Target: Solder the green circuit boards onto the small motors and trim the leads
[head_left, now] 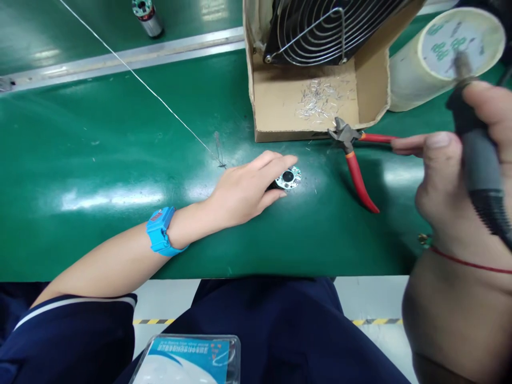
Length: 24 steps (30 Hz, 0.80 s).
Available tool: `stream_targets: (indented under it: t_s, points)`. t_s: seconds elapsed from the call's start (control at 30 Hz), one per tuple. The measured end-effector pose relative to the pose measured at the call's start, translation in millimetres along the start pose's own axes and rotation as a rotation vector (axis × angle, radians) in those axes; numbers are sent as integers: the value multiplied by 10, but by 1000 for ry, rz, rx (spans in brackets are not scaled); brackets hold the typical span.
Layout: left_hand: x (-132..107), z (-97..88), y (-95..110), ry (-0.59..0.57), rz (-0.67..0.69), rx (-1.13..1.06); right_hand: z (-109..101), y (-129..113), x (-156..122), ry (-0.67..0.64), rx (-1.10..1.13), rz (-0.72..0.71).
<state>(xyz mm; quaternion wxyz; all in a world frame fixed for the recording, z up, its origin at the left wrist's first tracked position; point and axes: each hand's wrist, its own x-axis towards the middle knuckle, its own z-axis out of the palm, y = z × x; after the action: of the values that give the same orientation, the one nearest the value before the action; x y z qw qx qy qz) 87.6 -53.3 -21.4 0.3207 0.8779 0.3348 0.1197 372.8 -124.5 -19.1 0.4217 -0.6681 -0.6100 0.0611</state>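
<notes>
My left hand [246, 188] reaches across the green table [100, 176] and its fingers close around a small motor with a round white circuit board [290, 177] on its end. A blue wrist strap [160, 231] sits on that wrist. My right hand [452, 186] is raised close to the camera at the right, wrapped round a soldering iron [476, 154] with a grey and black handle, its tip pointing up. A thin solder wire [136, 76] runs from the upper left down to a point on the table just left of my left hand.
Red-handled cutters [354, 160] lie in front of an open cardboard box [316, 101] holding cut metal bits and a wire-guarded fan [324, 29]. A cream tape roll [440, 53] stands at right, another motor [147, 17] at the far top. A plastic case [188, 360] rests on my lap.
</notes>
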Motion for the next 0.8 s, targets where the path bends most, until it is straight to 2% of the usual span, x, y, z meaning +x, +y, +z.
stream_targets:
  t_s: [0.1,0.17,0.23,0.3,0.37,0.47,0.63,0.8]
  points:
    - [-1,6,0,2,15,-58,66,142,-69,-56,-93,-110]
    - [-2,-7,4,25,32,-148,105,229,-122,-177,-207,-183]
    - [-3,-27,16,42,40,-219,126,283,-160,-263,-326,-139]
    - [-2,-44,31,49,35,-240,127,284,-190,-266,-397,-68]
    - [-3,-56,48,56,17,-223,111,233,-230,-209,-399,-50]
    - [-9,-59,67,67,-10,-177,75,81,-316,-147,-350,-136]
    - [-38,-39,80,94,36,-98,31,-208,-393,-264,-332,-288]
    - [-63,-28,80,141,77,-30,3,-286,-322,-323,-389,-448]
